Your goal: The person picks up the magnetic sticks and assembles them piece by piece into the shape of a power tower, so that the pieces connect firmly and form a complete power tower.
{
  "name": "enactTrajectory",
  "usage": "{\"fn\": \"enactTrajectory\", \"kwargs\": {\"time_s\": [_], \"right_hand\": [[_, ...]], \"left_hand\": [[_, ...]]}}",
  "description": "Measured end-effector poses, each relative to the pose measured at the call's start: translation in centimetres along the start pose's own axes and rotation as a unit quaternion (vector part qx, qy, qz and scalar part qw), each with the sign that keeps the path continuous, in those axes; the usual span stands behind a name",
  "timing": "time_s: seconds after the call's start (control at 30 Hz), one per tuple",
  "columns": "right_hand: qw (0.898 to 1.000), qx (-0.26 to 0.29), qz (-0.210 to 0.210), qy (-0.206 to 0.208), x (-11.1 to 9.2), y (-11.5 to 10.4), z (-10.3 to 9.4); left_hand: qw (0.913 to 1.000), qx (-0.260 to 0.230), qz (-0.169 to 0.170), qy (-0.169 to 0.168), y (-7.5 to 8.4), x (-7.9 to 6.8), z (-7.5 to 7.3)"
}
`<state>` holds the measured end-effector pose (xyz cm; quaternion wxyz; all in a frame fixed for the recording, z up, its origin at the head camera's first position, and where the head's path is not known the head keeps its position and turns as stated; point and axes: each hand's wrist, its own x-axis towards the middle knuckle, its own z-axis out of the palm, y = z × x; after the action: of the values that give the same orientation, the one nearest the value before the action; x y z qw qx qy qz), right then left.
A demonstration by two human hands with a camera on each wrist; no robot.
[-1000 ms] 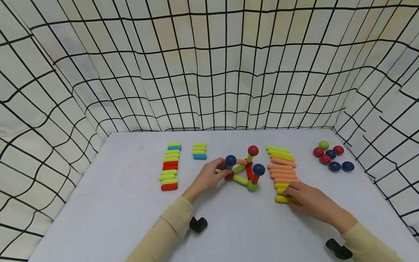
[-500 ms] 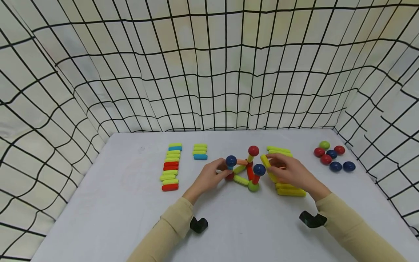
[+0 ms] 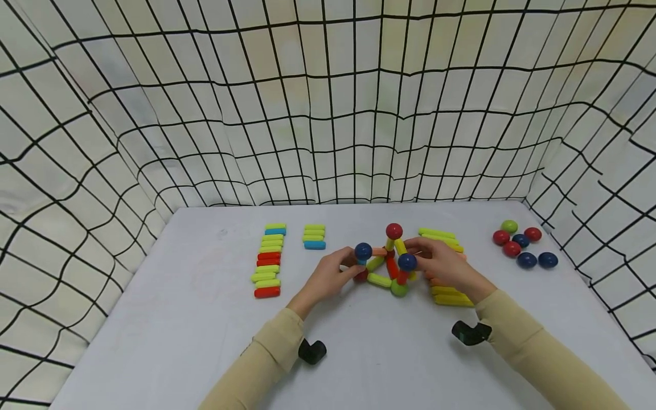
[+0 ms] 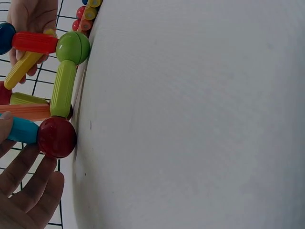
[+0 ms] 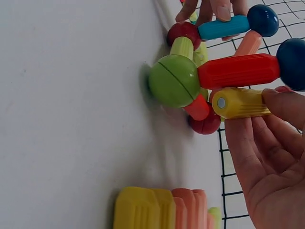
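Observation:
A frame of rods and balls stands on the white table. In the head view my left hand is at its left side, holding the upright light blue rod between a red ball and a dark blue ball. My right hand pinches a long yellow rod, tilted, with a small silver disc at its end. That rod is beside the upright red rod, above the green ball. The yellow rod's far end reaches near the upper red ball; whether they touch I cannot tell.
Long yellow and orange rods lie in a column under and beyond my right hand. Short rods form two columns at left, one longer, one shorter. Loose balls sit at far right. A black grid on white cloth encloses the table.
My right hand has picked a yellow rod from the column and carried it left and away to the frame. The upper red ball has shifted slightly. My left hand has stayed in place.

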<state>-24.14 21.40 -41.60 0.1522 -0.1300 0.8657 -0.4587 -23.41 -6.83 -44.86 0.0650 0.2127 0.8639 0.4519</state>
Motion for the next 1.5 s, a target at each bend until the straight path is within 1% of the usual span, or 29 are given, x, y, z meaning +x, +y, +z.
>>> {"fn": "enactTrajectory", "kwargs": {"time_s": [0.23,0.47,0.6,0.73,0.83,0.93,1.07,1.17,1.23,1.33,1.43,1.5], "right_hand": [[0.999,0.043,0.015,0.000,0.7,0.9,0.5],[0.998,0.058,0.020,0.007,1.2,1.2,1.1],[0.997,0.075,0.029,0.007,1.3,1.3,1.4],[0.996,0.079,0.034,0.004,1.3,1.2,1.5],[0.998,0.061,0.033,-0.010,0.9,1.0,1.1],[0.999,0.013,0.016,-0.039,0.2,0.7,0.6],[0.995,-0.052,0.009,-0.085,-0.8,0.5,0.3],[0.992,-0.075,0.003,-0.100,-1.1,0.6,0.8],[0.992,-0.085,-0.012,-0.093,-1.0,0.6,1.2],[0.994,-0.088,-0.017,-0.057,-0.7,0.8,1.4],[0.996,-0.082,-0.008,-0.020,-0.2,1.0,1.3],[0.997,-0.073,0.002,0.007,0.2,1.2,1.2]], "left_hand": [[0.9999,0.013,0.004,0.003,-0.2,0.1,0.0],[1.0000,0.007,0.004,0.002,-0.2,0.1,0.0],[1.0000,0.006,0.007,0.003,-0.2,0.1,0.0],[1.0000,0.006,0.004,0.002,-0.1,0.2,0.1],[1.0000,0.006,0.001,0.000,-0.1,0.2,0.1],[1.0000,0.004,-0.002,-0.005,-0.1,0.1,0.1],[0.9997,-0.001,-0.014,-0.019,-0.2,0.0,0.2],[0.9995,0.001,-0.015,-0.026,-0.2,0.0,0.3],[0.9995,0.001,-0.012,-0.029,-0.3,-0.1,0.3],[0.9994,0.001,-0.008,-0.033,-0.2,-0.4,0.3],[0.9989,-0.008,0.002,-0.047,0.1,-1.0,0.3],[0.9976,-0.014,0.011,-0.067,0.3,-1.6,0.4]]}}
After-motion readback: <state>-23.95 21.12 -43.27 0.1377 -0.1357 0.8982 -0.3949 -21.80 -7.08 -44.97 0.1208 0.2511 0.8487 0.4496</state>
